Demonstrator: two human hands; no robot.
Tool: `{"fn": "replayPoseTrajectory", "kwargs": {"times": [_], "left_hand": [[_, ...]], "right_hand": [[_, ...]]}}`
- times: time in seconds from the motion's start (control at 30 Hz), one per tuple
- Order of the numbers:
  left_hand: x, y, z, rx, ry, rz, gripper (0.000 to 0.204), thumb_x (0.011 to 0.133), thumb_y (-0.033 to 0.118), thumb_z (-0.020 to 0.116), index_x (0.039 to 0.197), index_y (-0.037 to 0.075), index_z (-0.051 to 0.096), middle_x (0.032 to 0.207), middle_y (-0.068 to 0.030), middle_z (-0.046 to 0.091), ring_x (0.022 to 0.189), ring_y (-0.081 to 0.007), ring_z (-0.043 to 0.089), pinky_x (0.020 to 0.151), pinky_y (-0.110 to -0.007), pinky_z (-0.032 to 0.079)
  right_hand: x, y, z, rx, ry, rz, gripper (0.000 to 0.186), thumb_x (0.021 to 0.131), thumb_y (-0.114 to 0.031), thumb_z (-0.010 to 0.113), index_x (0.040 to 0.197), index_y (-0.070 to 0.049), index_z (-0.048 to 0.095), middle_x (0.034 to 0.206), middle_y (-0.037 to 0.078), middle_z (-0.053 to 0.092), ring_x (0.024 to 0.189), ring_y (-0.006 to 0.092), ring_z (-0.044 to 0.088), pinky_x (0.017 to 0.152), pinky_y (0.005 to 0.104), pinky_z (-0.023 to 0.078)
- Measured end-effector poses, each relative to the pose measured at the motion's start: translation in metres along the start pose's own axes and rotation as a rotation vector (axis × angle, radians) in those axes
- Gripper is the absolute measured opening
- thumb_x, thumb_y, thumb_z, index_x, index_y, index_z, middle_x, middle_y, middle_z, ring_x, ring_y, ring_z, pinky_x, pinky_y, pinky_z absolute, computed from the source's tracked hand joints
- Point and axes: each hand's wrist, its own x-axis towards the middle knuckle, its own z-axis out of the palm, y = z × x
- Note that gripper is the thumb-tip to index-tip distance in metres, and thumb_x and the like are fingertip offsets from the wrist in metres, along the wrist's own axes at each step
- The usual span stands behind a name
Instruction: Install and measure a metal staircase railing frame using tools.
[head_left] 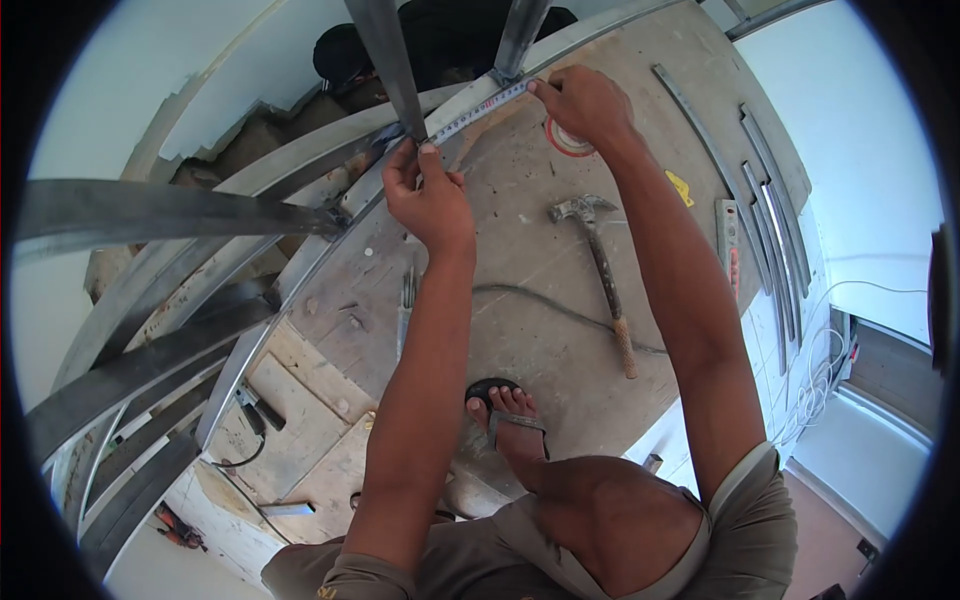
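Note:
A measuring tape's white blade (pixel 480 112) is stretched along a curved metal rail between two upright posts. My left hand (pixel 432 200) pinches its near end against the foot of the left post (pixel 388 70). Close to the foot of the right post (pixel 518 38), my right hand (pixel 590 105) grips the blade's other end between thumb and fingers. Partly hidden below that hand is a round, red-rimmed thing (pixel 572 150) whose kind I cannot make out. A hammer (pixel 597 265) with a worn handle lies on the board between my forearms.
Several metal strips (pixel 770 225), a spirit level (pixel 727 235) and a yellow piece (pixel 680 188) lie at the right. A dark cable (pixel 540 298) crosses the board. Curved metal railing (pixel 150 345) fills the left side. Beyond the posts, a person in dark clothing (pixel 450 40) is partly visible below.

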Motion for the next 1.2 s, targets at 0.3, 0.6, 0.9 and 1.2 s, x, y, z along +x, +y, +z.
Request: {"fn": "replayPoseTrajectory", "kwargs": {"times": [0.3, 0.6, 0.9, 1.2], "left_hand": [[0.005, -0.009, -0.006, 0.034, -0.054, 0.021, 0.02, 0.095, 0.013, 0.065, 0.108, 0.0, 0.057, 0.092, -0.0101, 0.068, 0.053, -0.0092, 0.055, 0.046, -0.022, 0.045], [0.011, -0.016, -0.01, 0.046, -0.046, 0.079, 0.022, 0.093, 0.014, 0.068, 0.108, 0.0, 0.059, 0.093, -0.0104, 0.072, 0.053, -0.0085, 0.055, 0.045, -0.023, 0.044], [0.009, -0.014, -0.01, 0.042, -0.036, 0.059, 0.019, 0.094, 0.011, 0.066, 0.106, -0.002, 0.06, 0.093, -0.0112, 0.07, 0.061, -0.0079, 0.057, 0.049, -0.022, 0.047], [0.008, -0.014, -0.007, 0.081, -0.03, 0.034, 0.02, 0.094, 0.011, 0.066, 0.108, -0.001, 0.059, 0.095, -0.011, 0.071, 0.066, -0.0087, 0.06, 0.051, -0.021, 0.049]], "right_hand": [[0.014, 0.0, 0.014, 0.0, 0.017, 0.017, 0.041, 0.093, -0.047, 0.059, 0.098, -0.011, 0.077, 0.091, 0.017, 0.073, 0.088, 0.0366, 0.069, 0.079, 0.0467, 0.052], [0.015, -0.001, 0.017, 0.053, 0.026, 0.001, 0.044, 0.092, -0.05, 0.059, 0.101, -0.011, 0.077, 0.083, 0.019, 0.071, 0.084, 0.0375, 0.069, 0.077, 0.0472, 0.052], [0.015, -0.003, 0.016, 0.049, -0.003, 0.027, 0.041, 0.093, -0.048, 0.058, 0.098, -0.012, 0.077, 0.089, 0.017, 0.072, 0.089, 0.0371, 0.069, 0.078, 0.0469, 0.053], [0.017, 0.0, 0.022, 0.036, 0.003, 0.026, 0.042, 0.093, -0.048, 0.058, 0.098, -0.011, 0.077, 0.091, 0.018, 0.073, 0.089, 0.037, 0.07, 0.078, 0.0472, 0.053]]}}
